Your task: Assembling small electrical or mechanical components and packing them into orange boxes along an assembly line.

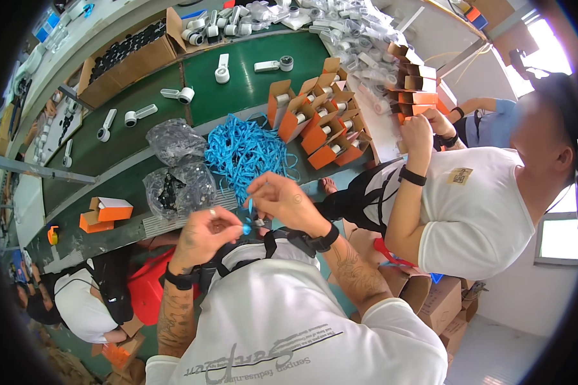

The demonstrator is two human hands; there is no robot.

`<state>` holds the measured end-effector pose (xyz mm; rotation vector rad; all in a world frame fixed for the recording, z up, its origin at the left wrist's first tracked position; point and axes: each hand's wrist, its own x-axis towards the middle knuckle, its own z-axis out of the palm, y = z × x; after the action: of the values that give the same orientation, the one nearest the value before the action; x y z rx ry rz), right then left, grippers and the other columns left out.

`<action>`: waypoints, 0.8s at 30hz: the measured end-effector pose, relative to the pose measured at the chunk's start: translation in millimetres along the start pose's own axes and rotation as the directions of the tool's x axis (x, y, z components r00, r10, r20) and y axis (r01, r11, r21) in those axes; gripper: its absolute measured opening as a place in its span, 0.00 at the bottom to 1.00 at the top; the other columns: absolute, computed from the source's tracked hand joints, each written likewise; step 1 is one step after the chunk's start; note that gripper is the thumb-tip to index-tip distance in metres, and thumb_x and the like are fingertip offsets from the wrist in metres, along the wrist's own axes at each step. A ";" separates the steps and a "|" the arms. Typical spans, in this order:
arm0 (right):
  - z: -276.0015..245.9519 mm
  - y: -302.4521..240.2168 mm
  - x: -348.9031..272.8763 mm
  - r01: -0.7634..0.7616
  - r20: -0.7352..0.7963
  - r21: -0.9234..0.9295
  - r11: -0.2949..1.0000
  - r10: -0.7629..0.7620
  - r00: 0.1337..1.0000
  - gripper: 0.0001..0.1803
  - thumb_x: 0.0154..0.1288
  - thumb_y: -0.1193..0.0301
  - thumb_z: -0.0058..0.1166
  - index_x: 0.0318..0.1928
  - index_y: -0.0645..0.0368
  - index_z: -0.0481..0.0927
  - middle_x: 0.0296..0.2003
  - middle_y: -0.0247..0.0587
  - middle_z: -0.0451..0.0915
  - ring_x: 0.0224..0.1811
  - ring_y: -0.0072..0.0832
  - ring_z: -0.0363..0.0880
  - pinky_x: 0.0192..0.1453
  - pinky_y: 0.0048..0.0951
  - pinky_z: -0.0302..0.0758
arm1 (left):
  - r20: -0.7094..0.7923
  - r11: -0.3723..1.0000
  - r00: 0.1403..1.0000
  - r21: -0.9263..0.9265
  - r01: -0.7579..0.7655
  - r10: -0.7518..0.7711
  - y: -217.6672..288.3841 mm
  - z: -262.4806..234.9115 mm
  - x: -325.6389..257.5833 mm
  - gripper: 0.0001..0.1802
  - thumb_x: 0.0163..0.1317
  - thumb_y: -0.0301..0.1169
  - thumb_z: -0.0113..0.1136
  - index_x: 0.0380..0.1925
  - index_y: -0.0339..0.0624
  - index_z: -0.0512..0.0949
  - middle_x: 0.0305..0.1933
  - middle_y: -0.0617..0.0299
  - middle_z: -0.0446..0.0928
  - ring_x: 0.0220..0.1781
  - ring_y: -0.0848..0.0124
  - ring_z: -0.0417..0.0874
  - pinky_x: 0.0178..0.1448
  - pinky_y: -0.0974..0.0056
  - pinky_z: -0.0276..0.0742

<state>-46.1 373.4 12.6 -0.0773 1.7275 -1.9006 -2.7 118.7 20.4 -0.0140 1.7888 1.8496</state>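
We held our hands close together at the centre of the frame, low over a tangled heap of flat, glossy blue straps (pixel 244 154). Our left hand (pixel 207 232) pinched a small blue piece (pixel 246 229) between thumb and fingertips, while our right hand (pixel 281 200), just above and to the right, pinched a narrow blue strip (pixel 250 206), its fingers curled inward. We could not tell whether the two were joined; a small grey object below the right fingers was too blurred to name. Left of the heap, crumpled clear plastic bags (pixel 189 186) half hid black contents. Smooth white devices with round heads (pixel 222 69) lay on the green worktop (pixel 250 48) at upper centre, and open orange cardboard boxes (pixel 321 122) with brown flaps partly concealed white cylinders at centre right. A white-shirted co-worker (pixel 475 205) filled the right side, and the dark lens rim cut off the corners.
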 end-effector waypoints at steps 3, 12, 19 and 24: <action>15.2 2.1 0.6 0.242 -0.085 -0.404 0.882 -0.299 0.950 0.07 0.74 0.80 0.62 0.49 0.62 0.81 0.40 0.41 0.89 0.36 0.33 0.89 0.40 0.36 0.84 | -0.140 0.911 0.986 0.412 -0.027 0.092 -3.4 7.3 16.7 0.04 0.73 0.24 0.71 0.41 0.35 0.86 0.37 0.60 0.89 0.38 0.73 0.91 0.46 0.67 0.87; 12.3 30.8 -5.2 0.126 -0.190 0.161 0.979 -0.094 0.977 0.08 0.81 0.76 0.62 0.52 0.69 0.85 0.44 0.42 0.91 0.38 0.22 0.88 0.40 0.26 0.85 | -0.278 0.973 0.952 -0.151 -0.177 0.130 8.3 13.9 57.0 0.05 0.77 0.24 0.68 0.45 0.33 0.82 0.40 0.57 0.87 0.40 0.73 0.89 0.47 0.66 0.86; -6.0 3.9 6.4 0.130 -0.222 -0.320 0.938 -0.208 0.953 0.06 0.71 0.77 0.71 0.46 0.61 0.89 0.35 0.38 0.88 0.34 0.24 0.86 0.40 0.30 0.81 | 0.015 0.983 1.000 0.183 -0.029 0.027 1.8 6.5 55.4 0.04 0.74 0.23 0.69 0.43 0.35 0.83 0.38 0.61 0.88 0.39 0.74 0.90 0.46 0.66 0.86; 24.6 22.1 -1.4 0.425 -0.166 -0.531 0.733 -0.581 0.797 0.07 0.72 0.78 0.69 0.48 0.60 0.90 0.38 0.40 0.87 0.38 0.31 0.88 0.43 0.31 0.82 | -0.222 0.972 0.958 0.188 -0.138 0.179 -13.5 6.8 76.8 0.04 0.75 0.25 0.69 0.42 0.36 0.83 0.39 0.59 0.89 0.39 0.72 0.91 0.46 0.65 0.87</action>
<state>-27.0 351.7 -3.5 -0.5059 2.5931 -1.8702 -59.6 153.5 -20.6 -0.0292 2.1674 1.8623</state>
